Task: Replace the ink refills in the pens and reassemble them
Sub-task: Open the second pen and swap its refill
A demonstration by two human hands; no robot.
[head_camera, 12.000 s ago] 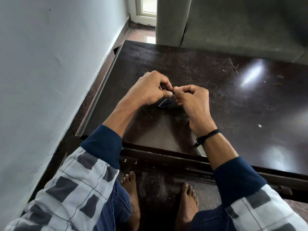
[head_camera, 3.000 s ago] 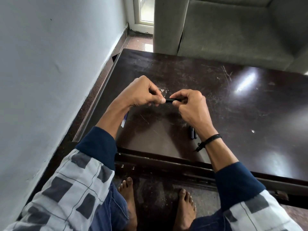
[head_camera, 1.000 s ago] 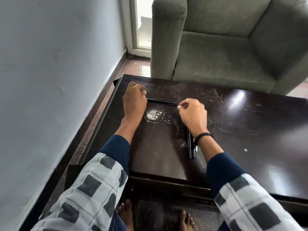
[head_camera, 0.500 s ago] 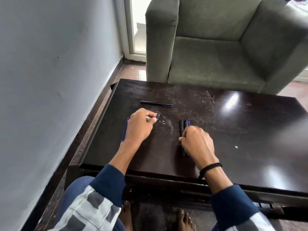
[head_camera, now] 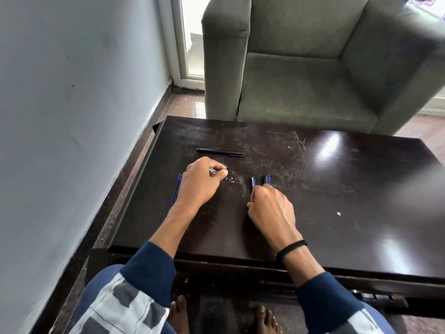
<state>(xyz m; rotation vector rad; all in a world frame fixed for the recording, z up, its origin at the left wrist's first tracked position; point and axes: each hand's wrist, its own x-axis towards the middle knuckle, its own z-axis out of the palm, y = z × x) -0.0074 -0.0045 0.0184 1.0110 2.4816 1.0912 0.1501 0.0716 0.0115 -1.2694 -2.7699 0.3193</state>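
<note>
From where I stand, the next move depends on the two pens (head_camera: 252, 182) under the right hand (head_camera: 271, 209). They lie side by side on the counter (head_camera: 337, 179), long axes running straight away from the person, near ends hidden beneath the hand and far ends poking out past it. The right fingers (head_camera: 261, 192) are curled down over them, thumb against the leftmost barrel (a grip, I judge, rather than a mere rest). The left hand (head_camera: 201, 183), a little to the left, pinches a small pale piece (head_camera: 212, 170) between thumb and forefinger; I cannot tell what it is. Blue refills (head_camera: 177, 189) lie just left of that hand, parallel to the pens. One whole pen (head_camera: 220, 153) lies crosswise farther off. The right hand is the nearer one for lifting a barrel.
</note>
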